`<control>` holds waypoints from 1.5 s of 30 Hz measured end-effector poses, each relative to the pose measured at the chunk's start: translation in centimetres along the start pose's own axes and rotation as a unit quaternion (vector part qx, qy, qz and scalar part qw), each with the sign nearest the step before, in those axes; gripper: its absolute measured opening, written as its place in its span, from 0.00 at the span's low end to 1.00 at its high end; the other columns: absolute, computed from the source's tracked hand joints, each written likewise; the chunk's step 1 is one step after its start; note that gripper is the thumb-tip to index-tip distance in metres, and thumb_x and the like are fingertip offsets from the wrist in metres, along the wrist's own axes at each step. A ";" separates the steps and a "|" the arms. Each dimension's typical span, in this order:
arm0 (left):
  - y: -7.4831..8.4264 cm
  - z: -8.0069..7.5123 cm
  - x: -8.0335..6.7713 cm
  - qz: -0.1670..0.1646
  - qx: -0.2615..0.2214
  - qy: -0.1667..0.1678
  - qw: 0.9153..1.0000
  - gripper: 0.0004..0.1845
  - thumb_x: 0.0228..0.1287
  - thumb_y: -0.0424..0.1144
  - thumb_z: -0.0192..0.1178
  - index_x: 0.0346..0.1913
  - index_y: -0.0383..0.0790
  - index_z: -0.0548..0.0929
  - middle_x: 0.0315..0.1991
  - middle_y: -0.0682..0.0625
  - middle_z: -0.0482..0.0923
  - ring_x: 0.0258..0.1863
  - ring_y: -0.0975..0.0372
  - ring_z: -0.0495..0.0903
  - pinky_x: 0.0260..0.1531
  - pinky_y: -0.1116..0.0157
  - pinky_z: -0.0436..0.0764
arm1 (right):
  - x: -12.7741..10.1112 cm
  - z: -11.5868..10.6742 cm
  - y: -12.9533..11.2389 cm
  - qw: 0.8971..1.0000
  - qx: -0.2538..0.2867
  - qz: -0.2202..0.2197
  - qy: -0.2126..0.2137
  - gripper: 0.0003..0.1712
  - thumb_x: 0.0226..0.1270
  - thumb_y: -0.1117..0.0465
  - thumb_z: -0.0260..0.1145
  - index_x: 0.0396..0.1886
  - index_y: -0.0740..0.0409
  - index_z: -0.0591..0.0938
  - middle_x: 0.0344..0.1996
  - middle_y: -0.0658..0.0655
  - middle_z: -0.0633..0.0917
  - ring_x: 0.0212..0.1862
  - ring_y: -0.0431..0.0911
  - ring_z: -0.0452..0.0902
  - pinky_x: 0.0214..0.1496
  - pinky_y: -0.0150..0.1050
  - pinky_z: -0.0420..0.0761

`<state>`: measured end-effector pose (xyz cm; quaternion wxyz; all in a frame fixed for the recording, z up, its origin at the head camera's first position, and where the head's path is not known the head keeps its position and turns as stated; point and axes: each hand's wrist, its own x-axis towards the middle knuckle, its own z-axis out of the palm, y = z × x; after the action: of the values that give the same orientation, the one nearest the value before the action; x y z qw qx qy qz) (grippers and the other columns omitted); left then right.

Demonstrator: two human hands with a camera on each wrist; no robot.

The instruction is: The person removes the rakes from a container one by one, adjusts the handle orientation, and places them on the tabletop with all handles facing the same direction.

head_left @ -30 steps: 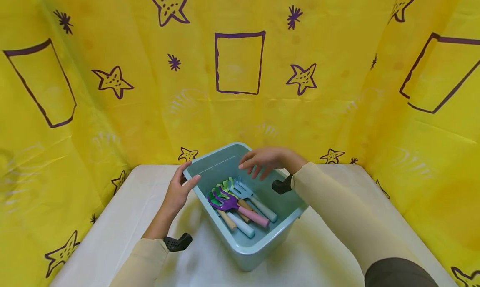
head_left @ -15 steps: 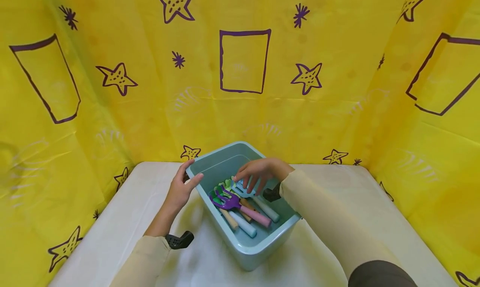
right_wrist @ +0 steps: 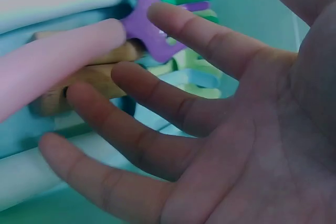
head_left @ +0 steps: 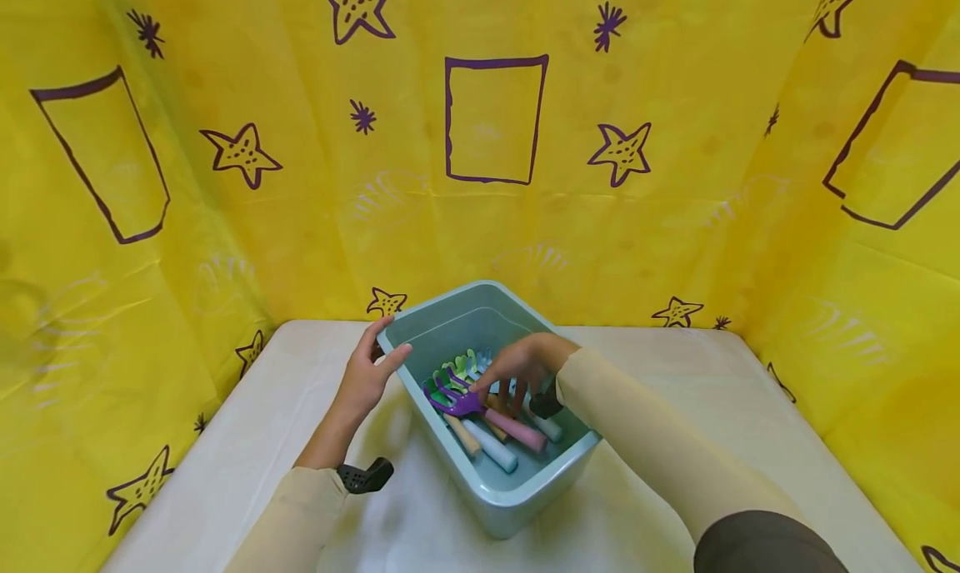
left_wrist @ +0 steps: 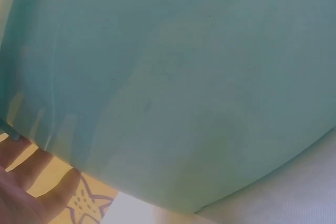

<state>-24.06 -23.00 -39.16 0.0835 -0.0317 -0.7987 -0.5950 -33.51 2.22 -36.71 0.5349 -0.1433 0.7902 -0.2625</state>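
A blue-green plastic bin (head_left: 491, 495) holds several small garden hand forks. My left hand (head_left: 367, 379) holds the bin's left corner, thumb over the rim and fingers against the outer wall; the left wrist view shows those fingers (left_wrist: 39, 169) at the wall's edge. Inside the bin, my right hand (head_left: 525, 365) reaches over the forks with its fingers spread. In the right wrist view its index fingertip overlaps the head of a purple fork (right_wrist: 152, 19), whose handle (right_wrist: 68, 56) is pink. Beside it lie green-headed forks (head_left: 459, 365), wooden handles (right_wrist: 86, 85) and pale blue handles (head_left: 491, 445).
The bin stands on a white-covered table (head_left: 660, 440). Yellow sheeting (head_left: 337, 248) with purple star drawings rises at the back and both sides. A black wrist camera (head_left: 366, 475) sits at the left sleeve, and another (head_left: 546, 401) at the right wrist dips inside the bin.
My right hand has come down from above the bin's right rim to the forks, moving slightly left. My left hand has kept its hold on the corner, and the view has shifted a little.
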 end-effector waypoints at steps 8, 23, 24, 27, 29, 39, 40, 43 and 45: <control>2.6 0.3 -1.3 0.002 0.006 -0.008 1.000 0.35 0.71 0.43 0.57 0.75 0.40 0.55 0.69 0.35 0.60 0.65 0.41 0.63 0.59 0.43 0.69 | 0.1 0.9 0.4 0.997 -0.055 0.047 -0.001 0.23 0.64 0.39 0.64 0.47 0.51 0.87 0.46 0.58 0.83 0.49 0.58 0.80 0.63 0.64 0.64; 2.6 0.3 -1.1 -0.003 0.015 -0.008 1.000 0.36 0.70 0.44 0.57 0.75 0.40 0.55 0.70 0.35 0.60 0.65 0.41 0.62 0.59 0.42 0.67 | -0.5 0.7 0.3 0.998 -0.051 -0.021 -0.021 0.19 0.66 0.54 0.66 0.50 0.64 0.83 0.40 0.58 0.82 0.39 0.54 0.79 0.52 0.50 0.79; 2.2 0.3 -0.9 -0.006 0.013 -0.008 1.000 0.36 0.70 0.44 0.57 0.75 0.41 0.55 0.70 0.36 0.59 0.66 0.41 0.62 0.59 0.41 0.67 | -0.5 0.6 0.4 0.998 -0.051 -0.027 -0.024 0.18 0.65 0.58 0.66 0.50 0.64 0.83 0.40 0.58 0.82 0.38 0.54 0.79 0.51 0.50 0.80; 0.9 0.3 -0.3 -0.007 0.008 -0.007 1.000 0.36 0.70 0.44 0.57 0.75 0.43 0.55 0.71 0.37 0.59 0.66 0.42 0.62 0.60 0.41 0.67 | -0.7 0.6 0.4 0.996 -0.067 -0.042 -0.035 0.19 0.63 0.66 0.65 0.55 0.60 0.82 0.40 0.58 0.82 0.38 0.53 0.78 0.51 0.49 0.79; -0.1 0.3 0.1 -0.006 0.007 -0.005 1.000 0.36 0.70 0.44 0.58 0.75 0.46 0.55 0.71 0.39 0.59 0.66 0.43 0.62 0.60 0.42 0.67 | -0.9 0.6 0.3 0.995 -0.080 -0.046 -0.026 0.21 0.60 0.68 0.66 0.54 0.57 0.83 0.41 0.58 0.82 0.39 0.52 0.79 0.50 0.48 0.80; -1.0 0.3 0.4 0.014 0.012 0.009 1.000 0.35 0.69 0.48 0.59 0.74 0.49 0.58 0.70 0.42 0.61 0.65 0.44 0.64 0.58 0.42 0.69 | -2.5 0.4 -0.4 0.993 -0.071 -0.068 0.067 0.22 0.64 0.73 0.54 0.56 0.60 0.80 0.43 0.62 0.77 0.28 0.50 0.78 0.25 0.35 0.77; -0.9 0.2 0.4 0.015 0.012 0.010 1.000 0.35 0.69 0.48 0.59 0.74 0.48 0.57 0.70 0.42 0.61 0.65 0.44 0.64 0.58 0.41 0.68 | -2.7 0.4 -0.4 0.992 -0.067 -0.074 0.081 0.22 0.64 0.74 0.52 0.56 0.60 0.80 0.40 0.62 0.77 0.25 0.50 0.77 0.22 0.34 0.74; -0.8 0.1 0.4 0.012 0.013 0.011 1.000 0.35 0.69 0.47 0.59 0.74 0.49 0.57 0.70 0.42 0.61 0.65 0.44 0.64 0.59 0.42 0.68 | -3.3 0.4 -0.3 0.986 -0.070 -0.095 0.116 0.21 0.64 0.74 0.49 0.52 0.60 0.81 0.32 0.59 0.77 0.20 0.46 0.72 0.20 0.33 0.68; -0.9 0.1 0.3 0.011 0.014 0.010 1.000 0.35 0.69 0.47 0.58 0.75 0.48 0.57 0.70 0.41 0.60 0.65 0.44 0.64 0.59 0.42 0.68 | -3.8 0.4 -0.1 0.983 -0.071 -0.109 0.129 0.20 0.64 0.74 0.50 0.50 0.60 0.82 0.30 0.57 0.77 0.19 0.46 0.69 0.20 0.34 0.67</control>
<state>-24.52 -23.22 -39.96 0.0980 -0.0334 -0.8055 -0.5835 -31.68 3.94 -33.81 0.3849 -0.2307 0.8492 -0.2785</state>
